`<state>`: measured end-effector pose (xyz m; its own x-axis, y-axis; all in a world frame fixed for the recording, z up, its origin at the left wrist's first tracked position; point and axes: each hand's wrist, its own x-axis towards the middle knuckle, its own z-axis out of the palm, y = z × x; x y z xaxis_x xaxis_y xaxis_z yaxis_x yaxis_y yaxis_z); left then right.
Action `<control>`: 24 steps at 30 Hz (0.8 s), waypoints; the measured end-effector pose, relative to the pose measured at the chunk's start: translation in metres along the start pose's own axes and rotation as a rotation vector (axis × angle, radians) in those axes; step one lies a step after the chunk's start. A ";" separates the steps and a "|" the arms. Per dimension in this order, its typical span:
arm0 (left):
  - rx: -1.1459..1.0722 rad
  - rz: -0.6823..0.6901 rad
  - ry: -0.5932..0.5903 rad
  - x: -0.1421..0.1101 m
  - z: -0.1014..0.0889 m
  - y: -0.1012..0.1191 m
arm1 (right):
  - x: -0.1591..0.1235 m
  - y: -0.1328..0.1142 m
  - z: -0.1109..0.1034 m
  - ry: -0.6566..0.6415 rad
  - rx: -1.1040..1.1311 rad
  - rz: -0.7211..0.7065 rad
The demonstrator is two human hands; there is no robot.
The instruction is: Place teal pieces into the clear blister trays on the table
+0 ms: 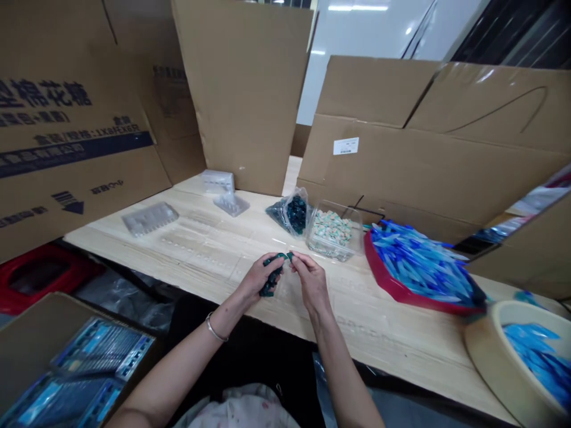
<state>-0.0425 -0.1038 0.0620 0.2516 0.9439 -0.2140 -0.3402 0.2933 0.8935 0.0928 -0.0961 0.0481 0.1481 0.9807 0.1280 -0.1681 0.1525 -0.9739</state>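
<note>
My left hand is closed around several dark green plastic pieces, some of them poking out past the fingers. Thumb and fingers of my right hand pinch one small dark green piece close beside the left thumb. The exact shape of the pieces is too small to tell. Beyond the hands lies an open clear bag of dark green pieces. Right of it, a clear plastic box holds many small white and green pieces.
A red tray heaped with blue slender pieces and a cream tub stand at right. Clear plastic trays lie at left. Cardboard walls the table's back. A carton with blue packs sits lower left, near a red stool.
</note>
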 end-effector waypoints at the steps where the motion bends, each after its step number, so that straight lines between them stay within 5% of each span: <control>1: 0.034 0.022 0.023 -0.002 -0.003 0.001 | 0.000 0.001 0.006 -0.024 -0.010 -0.012; 8: 0.240 0.174 0.196 -0.014 -0.024 0.011 | 0.002 0.012 0.036 -0.116 0.070 0.025; 19: 0.192 0.131 0.228 -0.019 -0.042 0.014 | -0.003 0.010 0.055 -0.240 0.091 0.114; 24: 0.168 0.121 0.200 -0.019 -0.048 0.012 | -0.002 0.013 0.054 -0.199 0.024 0.103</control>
<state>-0.0946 -0.1112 0.0576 0.0293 0.9866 -0.1607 -0.1973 0.1634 0.9666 0.0377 -0.0894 0.0454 -0.0655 0.9957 0.0648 -0.1959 0.0509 -0.9793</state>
